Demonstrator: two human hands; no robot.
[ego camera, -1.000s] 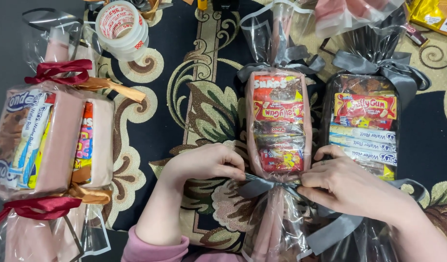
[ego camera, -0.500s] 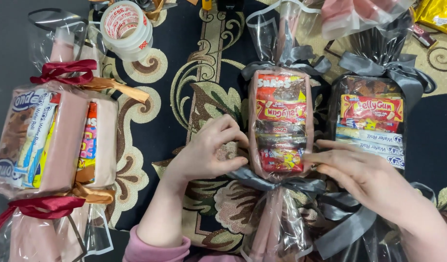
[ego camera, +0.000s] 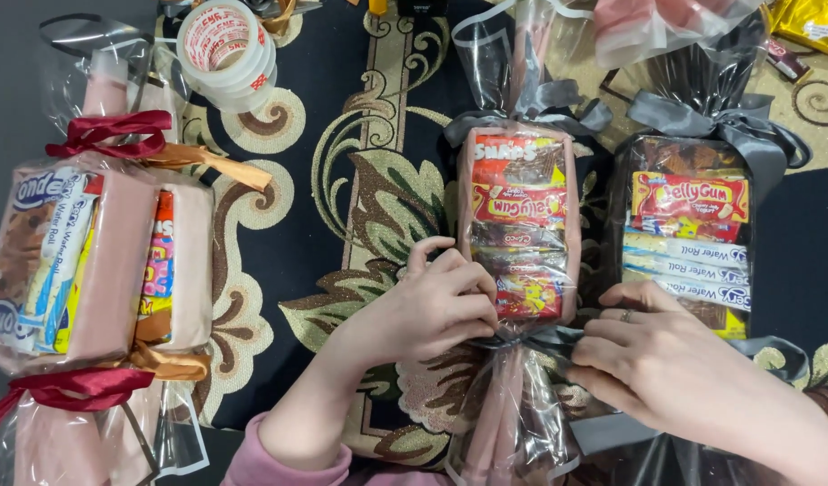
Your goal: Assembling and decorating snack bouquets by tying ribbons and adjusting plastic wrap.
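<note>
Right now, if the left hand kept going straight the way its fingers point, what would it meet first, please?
The left hand points right, its fingers already at the pink snack parcel near the grey ribbon. That parcel comes first; depth looks like contact, though I can't be certain.

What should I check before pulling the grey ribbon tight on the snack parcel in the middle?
1. Both hands on the ribbon: left hand and right hand meet at the lower grey ribbon. Ok.
2. Top end tied: the upper grey bow closes the middle snack parcel. Ok.
3. Snacks stacked straight inside the wrap. Ok.
4. Knot formed at the bottom: hidden by fingers. Cannot tell.
5. Neighbour clear: the right snack parcel lies right beside the right hand. Not ok.
6. Tape rolls near: across the rug, far from both hands. Not ok.
</note>
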